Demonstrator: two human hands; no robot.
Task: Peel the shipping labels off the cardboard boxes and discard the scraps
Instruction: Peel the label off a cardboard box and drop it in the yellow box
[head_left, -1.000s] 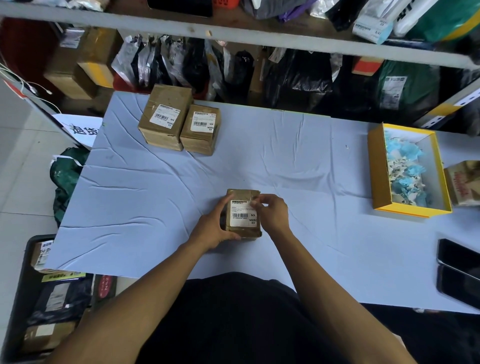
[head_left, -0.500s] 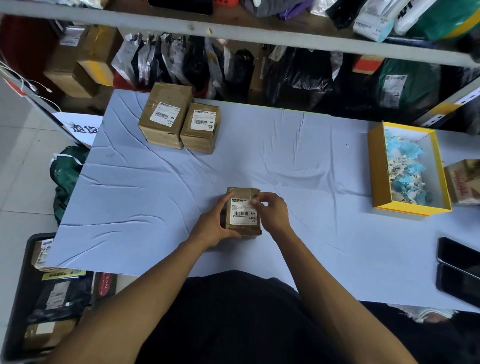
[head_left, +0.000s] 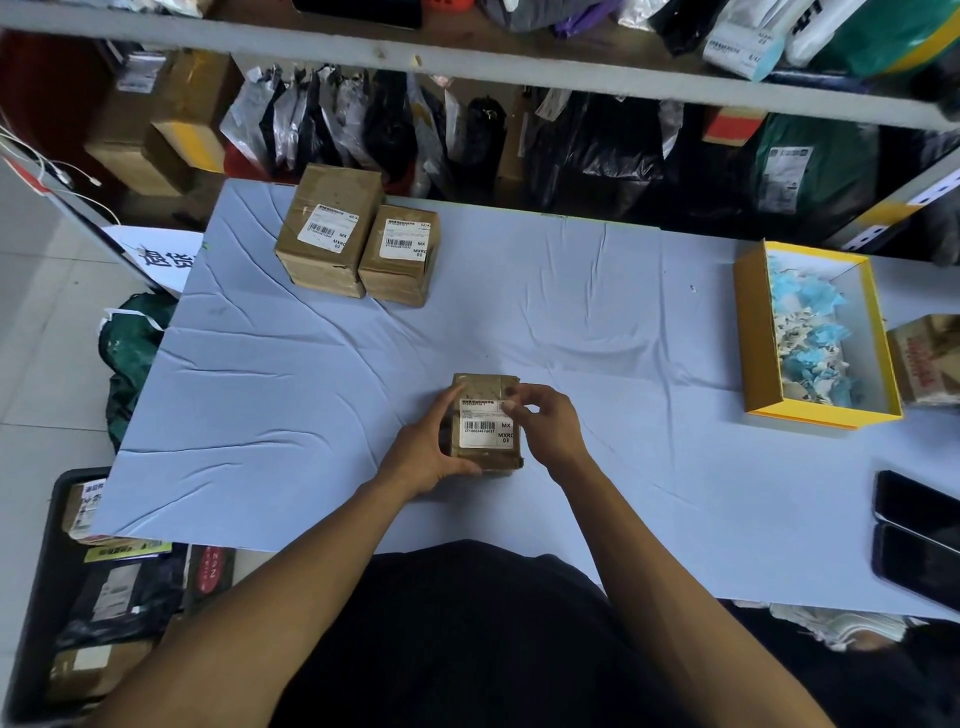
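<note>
A small brown cardboard box stands on the blue-covered table just in front of me. A white shipping label with a barcode covers its top. My left hand grips the box by its left side. My right hand is at the box's right, thumb and forefinger pinching at the label's upper right corner. Two more labelled boxes, one larger and one smaller, stand side by side at the table's far left.
A yellow open box holding blue and white paper scraps lies at the right, with another brown box beside it. Two dark phones lie at the right edge. A black crate of parcels stands on the floor at left. Shelves of parcels stand behind.
My right hand's fingers have shifted up to the label's upper right corner. The box and my left hand have stayed nearly still.
</note>
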